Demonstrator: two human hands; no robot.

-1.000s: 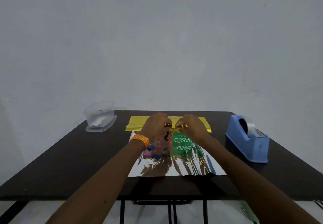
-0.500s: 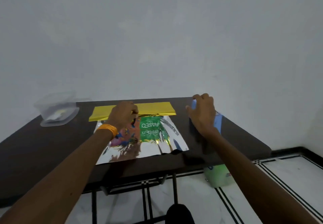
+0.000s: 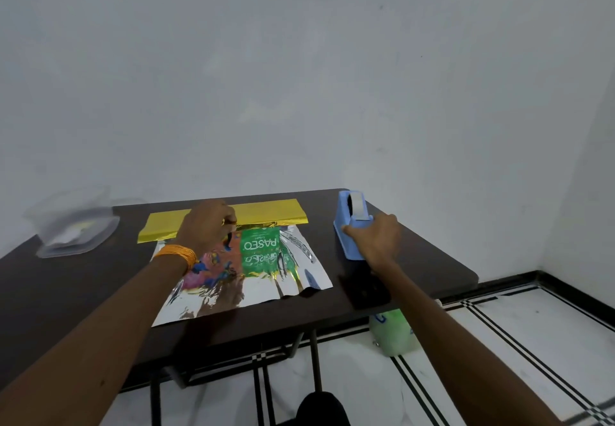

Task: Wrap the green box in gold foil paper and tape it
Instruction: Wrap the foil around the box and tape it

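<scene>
1. Green cardboard box (image 3: 261, 252) lies flat at the centre of the dark table (image 3: 83, 292), on the crinkled gold foil paper sheet (image 3: 233, 296). It is unmoved and not yet wrapped.
2. Left hand (image 3: 206, 229) stays put, its curled fingers pinning the foil's folded far edge at the box.
3. Right hand (image 3: 377, 241) has left the foil for the blue plastic tape dispenser (image 3: 352, 212) by the right edge. Cannot tell its grip. Taping is judged next.

left hand (image 3: 206, 226) curled, right hand (image 3: 374, 239) outstretched.

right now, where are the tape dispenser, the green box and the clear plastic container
tape dispenser (image 3: 346, 209), head view, on the upper part of its blue side wall
green box (image 3: 259, 252), head view, on its printed green top face
clear plastic container (image 3: 71, 226), head view, on its blurred body
</scene>
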